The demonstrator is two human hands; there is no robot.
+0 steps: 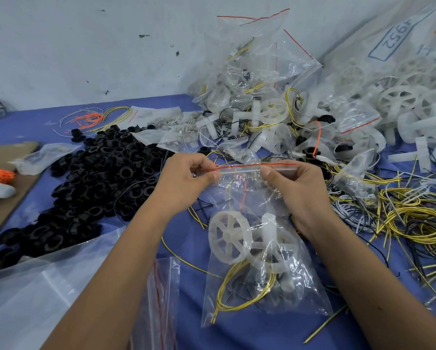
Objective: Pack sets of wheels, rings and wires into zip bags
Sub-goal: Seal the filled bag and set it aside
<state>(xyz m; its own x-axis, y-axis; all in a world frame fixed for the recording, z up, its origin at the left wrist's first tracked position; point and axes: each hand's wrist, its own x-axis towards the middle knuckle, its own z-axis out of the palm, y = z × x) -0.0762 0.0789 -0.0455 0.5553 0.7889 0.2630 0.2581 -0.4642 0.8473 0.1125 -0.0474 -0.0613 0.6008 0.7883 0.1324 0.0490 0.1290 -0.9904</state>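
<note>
Both hands hold one clear zip bag [260,251] above the near middle of the blue counter [237,334]. The left hand [186,178] pinches the bag's red-lined zip strip [242,168] near its left end between thumb and curled fingers; the right hand [295,188] pinches the same strip toward its right end in like manner. The bag hangs down from the strip toward the near edge, its lower part resting on the counter. Inside it lie a white spoked wheel [228,236], a second white wheel part [272,243] beside it, and looped yellow wires [237,294] at the bottom; a thin orange wire [242,195] shows in the upper part. Whether the strip is fully sealed cannot be told. A pile of black rings [90,180] covers the left half of the counter. A heap of filled zip bags [260,92] and loose white wheels [409,107] stands along the far edge toward the right corner, against the wall. Loose yellow, white and black wires [401,213] lie tangled by the right edge. Empty zip bags [161,299] lie at the near edge, between the forearms, with a larger clear plastic sheet [35,291] at the near left corner.
</note>
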